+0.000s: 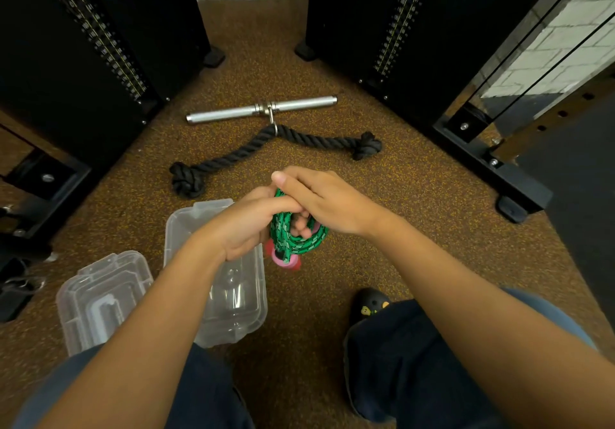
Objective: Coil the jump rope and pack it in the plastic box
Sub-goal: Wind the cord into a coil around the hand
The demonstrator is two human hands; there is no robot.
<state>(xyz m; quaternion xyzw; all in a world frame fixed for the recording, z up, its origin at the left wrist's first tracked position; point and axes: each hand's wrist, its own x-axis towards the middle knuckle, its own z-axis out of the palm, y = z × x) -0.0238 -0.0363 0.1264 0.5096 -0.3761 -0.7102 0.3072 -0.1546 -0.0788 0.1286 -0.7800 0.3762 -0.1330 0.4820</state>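
Green jump rope (293, 235) sat coiled, gripped by our left hand (248, 225) and right hand (319, 200); beneath our left hand, the plastic box (239, 312) held nothing.

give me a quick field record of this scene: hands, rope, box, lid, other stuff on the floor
left hand: grip closed on the coil
right hand: grip closed on the coil's top
green braided jump rope: coiled in loops, held above the floor, pink handle hanging below
clear plastic box: open, empty, on the floor under the left forearm
clear plastic lid: off, lying left of the box
other: steel cable bar, black knotted rope attachment
floor: brown speckled rubber
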